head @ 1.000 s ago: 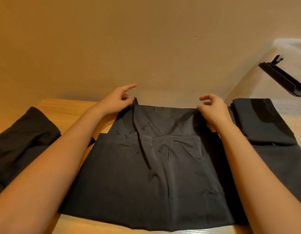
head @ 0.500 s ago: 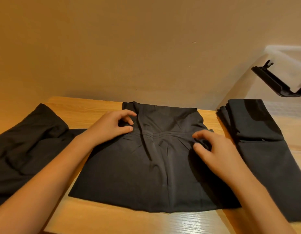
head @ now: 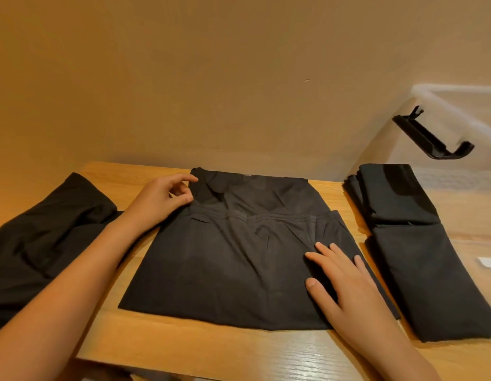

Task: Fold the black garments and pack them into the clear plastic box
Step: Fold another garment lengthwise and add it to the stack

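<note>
A black garment [head: 228, 259] lies flat in the middle of the wooden table [head: 239, 353], its far part folded over toward me. My left hand [head: 159, 199] rests at its far left corner with fingers loosely curled beside the cloth edge. Flat on the garment's right side lies my right hand [head: 340, 279], fingers straight and spread. A folded black garment [head: 412, 243] sits to the right. A loose black garment [head: 38, 243] is heaped at the left. The clear plastic box [head: 459, 111] stands at the far right, blurred.
A black latch handle [head: 428, 136] sticks out from the box's side. The wall rises right behind the table's far edge. A small white tag [head: 488, 262] lies at the right edge. Bare wood shows along the near edge.
My right hand slid from the garment's far right corner down its right side and now lies flat. My left hand stayed near the far left corner. The view tilted down.
</note>
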Action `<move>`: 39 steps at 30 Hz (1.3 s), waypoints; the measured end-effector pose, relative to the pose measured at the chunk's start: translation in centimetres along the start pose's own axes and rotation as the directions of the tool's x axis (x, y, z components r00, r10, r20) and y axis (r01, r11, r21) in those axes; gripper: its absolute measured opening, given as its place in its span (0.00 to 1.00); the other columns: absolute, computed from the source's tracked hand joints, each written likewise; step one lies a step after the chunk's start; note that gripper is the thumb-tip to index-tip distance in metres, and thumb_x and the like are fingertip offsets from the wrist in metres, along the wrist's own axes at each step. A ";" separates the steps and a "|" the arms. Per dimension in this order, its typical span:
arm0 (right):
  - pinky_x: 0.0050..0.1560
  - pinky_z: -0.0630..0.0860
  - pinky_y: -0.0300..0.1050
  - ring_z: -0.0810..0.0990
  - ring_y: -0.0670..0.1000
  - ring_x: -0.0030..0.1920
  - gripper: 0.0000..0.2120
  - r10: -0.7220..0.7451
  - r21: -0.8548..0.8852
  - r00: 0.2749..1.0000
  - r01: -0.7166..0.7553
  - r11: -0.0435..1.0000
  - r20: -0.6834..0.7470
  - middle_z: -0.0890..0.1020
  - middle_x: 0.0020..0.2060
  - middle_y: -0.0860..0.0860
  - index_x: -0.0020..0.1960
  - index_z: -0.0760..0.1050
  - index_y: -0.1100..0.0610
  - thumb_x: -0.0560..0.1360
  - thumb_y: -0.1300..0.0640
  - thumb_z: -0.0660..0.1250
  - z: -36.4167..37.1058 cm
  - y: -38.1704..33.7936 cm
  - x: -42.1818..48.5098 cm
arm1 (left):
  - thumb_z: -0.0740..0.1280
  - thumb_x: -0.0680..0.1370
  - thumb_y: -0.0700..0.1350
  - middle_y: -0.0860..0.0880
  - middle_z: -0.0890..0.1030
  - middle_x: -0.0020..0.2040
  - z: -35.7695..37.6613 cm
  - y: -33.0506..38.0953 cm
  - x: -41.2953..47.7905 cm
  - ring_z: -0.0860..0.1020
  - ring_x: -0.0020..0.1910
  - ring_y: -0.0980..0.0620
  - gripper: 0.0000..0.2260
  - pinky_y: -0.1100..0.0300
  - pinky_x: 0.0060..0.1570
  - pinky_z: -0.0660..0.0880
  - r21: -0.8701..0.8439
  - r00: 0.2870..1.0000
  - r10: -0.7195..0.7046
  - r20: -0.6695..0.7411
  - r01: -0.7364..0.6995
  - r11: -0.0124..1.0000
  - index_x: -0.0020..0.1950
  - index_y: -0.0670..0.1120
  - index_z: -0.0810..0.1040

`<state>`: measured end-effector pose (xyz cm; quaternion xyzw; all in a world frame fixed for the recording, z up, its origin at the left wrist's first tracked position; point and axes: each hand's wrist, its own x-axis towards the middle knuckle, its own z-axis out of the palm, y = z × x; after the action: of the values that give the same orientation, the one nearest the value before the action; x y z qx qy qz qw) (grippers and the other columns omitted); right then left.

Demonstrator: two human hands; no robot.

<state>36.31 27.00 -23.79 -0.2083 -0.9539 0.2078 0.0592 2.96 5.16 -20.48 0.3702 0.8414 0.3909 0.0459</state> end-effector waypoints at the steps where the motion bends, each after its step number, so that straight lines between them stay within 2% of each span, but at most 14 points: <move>1: 0.77 0.36 0.44 0.44 0.36 0.78 0.34 -0.001 -0.003 1.000 0.001 1.000 0.000 0.55 0.74 0.31 0.76 0.60 0.36 0.73 0.30 0.40 0.0 0.0 0.0 | 0.72 0.78 0.41 0.56 0.84 0.43 -0.5 -0.4 -0.1 0.80 0.44 0.59 0.16 0.62 0.47 0.74 -0.002 1.000 -0.027 0.003 0.027 1.000 0.64 0.55 0.78; 4: 0.78 0.36 0.43 0.44 0.35 0.78 0.33 -0.004 0.000 1.000 0.004 1.000 -0.010 0.55 0.74 0.31 0.76 0.60 0.36 0.74 0.30 0.41 0.1 0.1 0.0 | 0.72 0.78 0.40 0.52 0.84 0.43 -2.1 -1.5 -0.4 0.81 0.42 0.57 0.18 0.59 0.49 0.76 0.057 0.991 -0.105 0.079 0.100 0.993 0.62 0.59 0.75; 7: 0.78 0.37 0.44 0.45 0.35 0.78 0.32 -0.011 0.005 1.000 0.011 1.000 -0.024 0.56 0.74 0.31 0.76 0.61 0.37 0.75 0.30 0.43 0.2 0.2 0.0 | 0.72 0.78 0.42 0.52 0.84 0.45 -2.7 -1.9 -0.8 0.81 0.47 0.54 0.18 0.57 0.53 0.76 0.114 0.977 -0.155 0.144 0.139 0.984 0.61 0.61 0.75; 12: 0.80 0.42 0.48 0.49 0.37 0.78 0.23 -0.020 0.059 0.997 0.024 0.998 -0.073 0.62 0.75 0.35 0.75 0.63 0.38 0.81 0.38 0.52 0.4 0.2 -0.1 | 0.68 0.80 0.43 0.55 0.80 0.51 -1.9 0.4 -1.7 0.78 0.49 0.55 0.21 0.59 0.47 0.73 0.230 0.994 -0.097 0.042 0.085 0.970 0.73 0.54 0.73; 15: 0.80 0.44 0.49 0.54 0.39 0.79 0.21 -0.044 0.117 0.985 0.064 0.991 -0.168 0.65 0.74 0.36 0.73 0.67 0.39 0.81 0.42 0.56 0.2 0.2 -0.5 | 0.66 0.81 0.46 0.57 0.78 0.51 -1.3 3.1 -4.4 0.77 0.48 0.56 0.20 0.53 0.49 0.76 0.269 0.999 -0.047 0.015 0.041 0.962 0.73 0.55 0.72; 17: 0.80 0.46 0.49 0.56 0.37 0.78 0.20 -0.053 0.145 0.976 0.085 0.986 -0.212 0.68 0.72 0.35 0.71 0.69 0.39 0.80 0.42 0.58 -0.1 0.4 -0.9 | 0.67 0.80 0.46 0.58 0.79 0.47 -1.0 4.2 -7.4 0.77 0.46 0.58 0.17 0.54 0.48 0.75 0.231 0.998 -0.045 -0.055 0.056 0.971 0.69 0.55 0.75; 19: 0.80 0.48 0.49 0.58 0.36 0.77 0.19 -0.054 0.151 0.978 0.085 0.985 -0.200 0.70 0.71 0.36 0.70 0.70 0.39 0.79 0.42 0.58 0.0 0.7 -1.3 | 0.69 0.79 0.47 0.59 0.80 0.45 -0.6 4.7 -10.0 0.77 0.46 0.60 0.15 0.55 0.49 0.74 0.215 0.986 -0.106 -0.128 0.132 0.968 0.66 0.55 0.77; 22: 0.80 0.49 0.51 0.57 0.38 0.76 0.19 -0.057 0.091 0.989 0.069 0.993 -0.135 0.70 0.72 0.38 0.71 0.70 0.40 0.81 0.42 0.57 0.4 0.8 -1.6 | 0.73 0.77 0.47 0.59 0.79 0.47 0.1 3.8 -12.3 0.77 0.47 0.60 0.18 0.55 0.52 0.73 0.222 0.966 -0.208 -0.156 0.239 0.945 0.66 0.53 0.77; 28: 0.79 0.51 0.52 0.57 0.40 0.76 0.22 -0.060 0.079 0.990 0.070 0.994 -0.124 0.70 0.73 0.40 0.72 0.70 0.42 0.78 0.42 0.59 0.1 0.6 -1.5 | 0.74 0.75 0.43 0.61 0.81 0.40 0.9 3.0 -13.9 0.77 0.42 0.64 0.16 0.51 0.52 0.76 0.124 0.956 -0.185 -0.228 0.217 0.968 0.62 0.52 0.80; 31: 0.79 0.49 0.49 0.56 0.39 0.76 0.23 -0.058 0.082 0.993 0.066 0.994 -0.104 0.68 0.74 0.40 0.73 0.70 0.43 0.79 0.43 0.60 -0.2 0.4 -1.6 | 0.73 0.76 0.42 0.56 0.81 0.36 0.5 2.8 -14.4 0.78 0.39 0.61 0.16 0.49 0.51 0.77 0.128 0.938 -0.204 -0.280 0.247 0.960 0.63 0.52 0.80; 34: 0.78 0.47 0.46 0.54 0.38 0.76 0.22 -0.058 0.088 0.995 0.066 0.994 -0.083 0.66 0.74 0.38 0.74 0.69 0.43 0.80 0.44 0.60 -0.4 0.5 -1.6 | 0.73 0.77 0.43 0.55 0.81 0.37 0.1 2.3 -15.2 0.78 0.40 0.57 0.15 0.51 0.47 0.76 0.175 0.930 -0.201 -0.306 0.263 0.949 0.63 0.52 0.79; 37: 0.79 0.47 0.47 0.56 0.40 0.77 0.23 -0.067 0.115 0.994 0.077 0.990 -0.087 0.66 0.74 0.38 0.73 0.68 0.41 0.79 0.43 0.60 -0.5 0.3 -1.7 | 0.74 0.76 0.41 0.56 0.80 0.46 0.2 2.5 -16.2 0.77 0.47 0.58 0.16 0.58 0.48 0.73 0.248 0.952 -0.059 -0.300 0.138 0.959 0.62 0.51 0.79; 39: 0.79 0.49 0.48 0.60 0.40 0.77 0.22 -0.077 0.198 0.989 0.101 0.975 -0.122 0.66 0.73 0.36 0.71 0.69 0.39 0.78 0.40 0.60 -0.9 0.2 -2.2 | 0.75 0.75 0.44 0.58 0.80 0.50 -0.1 2.7 -17.0 0.78 0.53 0.60 0.16 0.65 0.53 0.72 0.190 0.971 0.030 -0.236 0.016 0.982 0.61 0.53 0.80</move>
<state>38.51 26.57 -23.07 -0.1696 -0.9311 0.2894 0.1437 16.72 -4.97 -22.17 0.3263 0.8731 0.3504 -0.0921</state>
